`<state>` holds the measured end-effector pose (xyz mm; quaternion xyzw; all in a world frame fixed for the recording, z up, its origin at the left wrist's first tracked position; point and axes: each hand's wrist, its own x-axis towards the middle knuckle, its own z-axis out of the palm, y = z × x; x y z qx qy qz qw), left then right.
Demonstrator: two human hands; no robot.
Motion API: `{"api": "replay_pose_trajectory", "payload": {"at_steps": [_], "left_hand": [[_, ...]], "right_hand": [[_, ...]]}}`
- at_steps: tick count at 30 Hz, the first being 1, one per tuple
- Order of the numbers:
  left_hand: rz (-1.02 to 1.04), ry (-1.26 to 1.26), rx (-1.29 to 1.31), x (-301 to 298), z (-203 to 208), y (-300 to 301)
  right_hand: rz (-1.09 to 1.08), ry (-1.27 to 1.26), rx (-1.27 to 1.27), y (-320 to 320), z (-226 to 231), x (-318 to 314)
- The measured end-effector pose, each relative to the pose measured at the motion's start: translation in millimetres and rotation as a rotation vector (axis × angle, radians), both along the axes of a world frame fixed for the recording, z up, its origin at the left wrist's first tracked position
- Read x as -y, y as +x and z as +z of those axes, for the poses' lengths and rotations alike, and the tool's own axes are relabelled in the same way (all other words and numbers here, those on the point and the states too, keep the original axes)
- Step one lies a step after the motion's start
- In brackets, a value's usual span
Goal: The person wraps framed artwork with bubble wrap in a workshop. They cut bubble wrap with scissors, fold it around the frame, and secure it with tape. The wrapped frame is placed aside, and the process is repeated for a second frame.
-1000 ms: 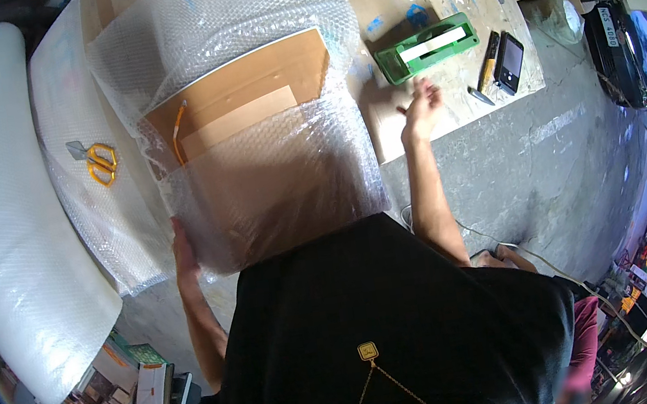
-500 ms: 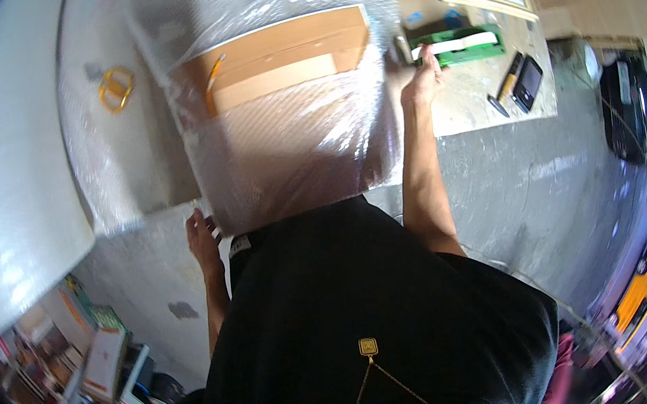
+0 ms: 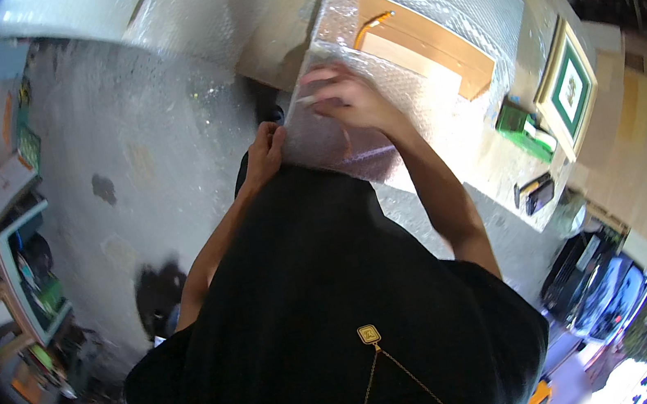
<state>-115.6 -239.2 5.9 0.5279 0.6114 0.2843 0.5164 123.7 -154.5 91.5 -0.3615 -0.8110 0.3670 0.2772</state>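
Note:
A flat brown cardboard-backed piece (image 3: 421, 43) lies under clear bubble wrap (image 3: 335, 138) on the table, with the wrap's near flap folded over part of it. At the wrap's near-left edge, my left hand (image 3: 265, 154) has its fingers closed on the edge. My right hand (image 3: 354, 98) is over the flap, fingers bent and blurred by motion. A small pale strip (image 3: 307, 100), seemingly tape, shows at its fingertips. A slim orange tool (image 3: 373, 25) lies at the cardboard's upper left; whether it is over or under the wrap I cannot tell.
Right of the wrap stand a green tape dispenser (image 3: 524, 131) and a gold-framed picture with green mat (image 3: 570, 93). A black device (image 3: 538, 195) lies by the table's near right corner. Frames and boxes (image 3: 19, 245) stand at far left. Cardboard sheets (image 3: 635, 125) are at right.
My right hand has left the green tape dispenser and come left over the wrap. My left hand has closed on the wrap's edge. The view has turned, so the table appears tilted.

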Motion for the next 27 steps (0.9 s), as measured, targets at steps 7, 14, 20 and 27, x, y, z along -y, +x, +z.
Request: {"api": "replay_pose_trajectory", "payload": {"at_steps": [7, 14, 20, 27], "left_hand": [[0.133, -0.201, -0.076, 22.7, 13.2, 4.0], [0.082, 0.442, -0.245, -19.2, 15.9, 14.6], [0.232, 0.116, -0.204, -31.3, 4.5, 15.3], [0.231, -0.69, 0.697, -38.6, -50.6, 15.5]], "right_hand": [[0.43, 0.02, 0.403, -39.1, -53.4, -38.1], [0.474, 0.145, 0.458, -43.4, -58.7, -44.8], [0.287, 0.31, 0.432, -42.0, -72.0, -35.0], [0.267, 0.641, 0.291, -41.9, -86.1, -25.3]]}}
